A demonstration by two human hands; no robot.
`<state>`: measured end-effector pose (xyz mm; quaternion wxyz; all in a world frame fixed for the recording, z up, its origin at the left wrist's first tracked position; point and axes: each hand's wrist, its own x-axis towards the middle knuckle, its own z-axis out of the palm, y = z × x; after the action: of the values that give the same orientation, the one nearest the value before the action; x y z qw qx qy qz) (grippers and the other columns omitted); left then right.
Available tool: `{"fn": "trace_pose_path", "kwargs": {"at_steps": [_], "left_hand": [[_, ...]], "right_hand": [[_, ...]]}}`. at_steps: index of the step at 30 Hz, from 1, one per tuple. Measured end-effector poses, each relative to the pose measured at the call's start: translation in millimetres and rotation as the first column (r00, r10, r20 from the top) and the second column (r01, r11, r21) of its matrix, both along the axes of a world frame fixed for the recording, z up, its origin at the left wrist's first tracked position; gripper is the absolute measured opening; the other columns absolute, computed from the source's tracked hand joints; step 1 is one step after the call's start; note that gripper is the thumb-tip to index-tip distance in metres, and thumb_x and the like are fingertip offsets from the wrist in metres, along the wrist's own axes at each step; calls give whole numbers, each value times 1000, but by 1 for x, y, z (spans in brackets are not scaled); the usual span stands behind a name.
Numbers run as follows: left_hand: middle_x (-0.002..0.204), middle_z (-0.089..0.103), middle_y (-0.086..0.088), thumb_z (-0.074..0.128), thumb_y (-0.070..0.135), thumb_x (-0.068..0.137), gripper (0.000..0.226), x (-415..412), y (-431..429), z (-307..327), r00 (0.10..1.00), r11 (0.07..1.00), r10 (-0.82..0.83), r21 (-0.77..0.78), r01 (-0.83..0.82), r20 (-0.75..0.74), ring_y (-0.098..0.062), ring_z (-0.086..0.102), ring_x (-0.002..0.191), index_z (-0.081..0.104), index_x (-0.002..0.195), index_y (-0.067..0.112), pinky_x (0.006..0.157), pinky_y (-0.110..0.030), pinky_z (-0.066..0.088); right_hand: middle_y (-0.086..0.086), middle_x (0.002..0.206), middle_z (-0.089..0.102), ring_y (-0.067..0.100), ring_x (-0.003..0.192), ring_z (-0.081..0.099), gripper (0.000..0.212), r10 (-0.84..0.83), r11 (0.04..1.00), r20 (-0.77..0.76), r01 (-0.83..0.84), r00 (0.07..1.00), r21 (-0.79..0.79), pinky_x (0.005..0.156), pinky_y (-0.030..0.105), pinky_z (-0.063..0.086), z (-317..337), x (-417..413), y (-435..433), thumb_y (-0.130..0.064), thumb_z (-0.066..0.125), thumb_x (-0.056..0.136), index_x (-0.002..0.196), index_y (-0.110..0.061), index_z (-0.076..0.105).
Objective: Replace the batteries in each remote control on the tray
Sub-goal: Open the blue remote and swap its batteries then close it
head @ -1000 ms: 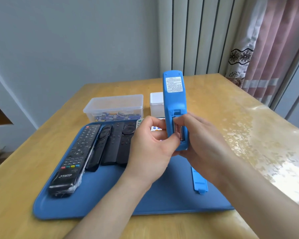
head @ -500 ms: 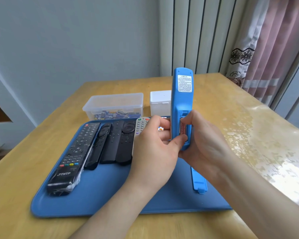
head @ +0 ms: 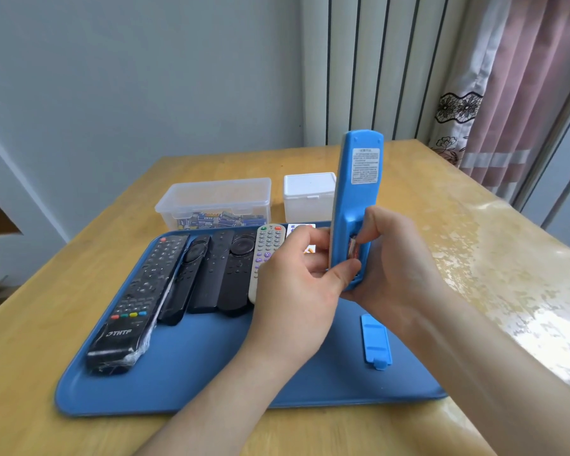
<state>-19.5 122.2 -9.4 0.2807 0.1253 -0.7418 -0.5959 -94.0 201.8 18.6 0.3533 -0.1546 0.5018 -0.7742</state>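
Blue remote [head: 356,199] aloft; six remotes [head: 139,291] on tray [head: 211,366]

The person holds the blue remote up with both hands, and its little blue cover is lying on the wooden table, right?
Not quite. The little blue cover lies on the blue tray, not on the wooden table; the head view shows it. The rest is right: the left hand and the right hand both hold the blue remote up.
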Motion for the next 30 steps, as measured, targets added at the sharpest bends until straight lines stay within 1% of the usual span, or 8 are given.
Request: {"fn": "trace_pose_path", "kwargs": {"at_steps": [3,6,9,11,17,22,27,30], "left_hand": [[86,76,4,73,12,84,25,-1,0,-1,999,998,17,-64,-15,36,-12,73,77,62,101,26,76,-41,59],[94,73,12,75,23,82,43,0,0,1,994,956,108,-277,-101,8,-9,71,75,46,111,38,73,-36,57],[90,64,13,70,31,84,46,3,0,4,970,684,200,-689,-241,-142,-17,62,67,39,117,40,58,-36,51],[89,59,11,66,33,87,36,4,-1,5,960,564,221,-780,-271,-173,-21,58,68,42,114,36,55,-38,49],[104,50,3,63,29,83,21,-5,-13,-2,926,637,291,-674,-374,-240,-20,50,98,49,99,24,82,-31,43],[86,61,8,69,20,82,8,-6,-19,0,960,917,169,-321,-237,-225,-14,61,82,62,83,22,74,-39,53],[87,54,12,78,18,74,39,-8,-17,-4,974,825,188,-519,-225,-124,-7,53,76,67,111,27,70,-33,53],[87,56,11,80,16,72,35,-7,-18,-2,960,780,220,-561,-278,-171,-8,54,77,64,102,23,68,-37,52]], "right_hand": [[10,78,40,29,67,44,23,20,1000,24,-20,999,-16,66,38,37,-3,-4,2,-8,32,58,77,-13,45],[12,89,56,31,79,51,42,106,994,37,-105,994,-38,77,42,41,-3,-7,4,-11,32,61,94,-9,59],[12,89,51,30,79,48,41,128,988,56,-122,990,-94,77,39,42,-4,-6,2,-15,38,62,99,-10,56],[11,88,42,29,78,45,33,124,989,47,-120,991,-84,73,37,42,-5,-6,2,-15,40,65,96,-14,50],[6,88,69,21,72,65,27,141,989,22,-140,990,-47,65,35,55,-10,-9,2,-16,47,90,102,-14,72],[10,89,72,25,79,70,24,29,996,-18,-30,999,-79,71,37,58,-14,-8,-1,-8,48,99,108,-9,70],[10,86,70,24,74,69,21,-39,999,-68,38,997,-18,62,34,56,-19,-8,-3,-7,52,98,112,-11,68],[9,90,72,20,79,69,22,-64,998,-123,64,990,-1,65,35,56,-19,-8,-3,-5,55,97,115,-13,66]]}}
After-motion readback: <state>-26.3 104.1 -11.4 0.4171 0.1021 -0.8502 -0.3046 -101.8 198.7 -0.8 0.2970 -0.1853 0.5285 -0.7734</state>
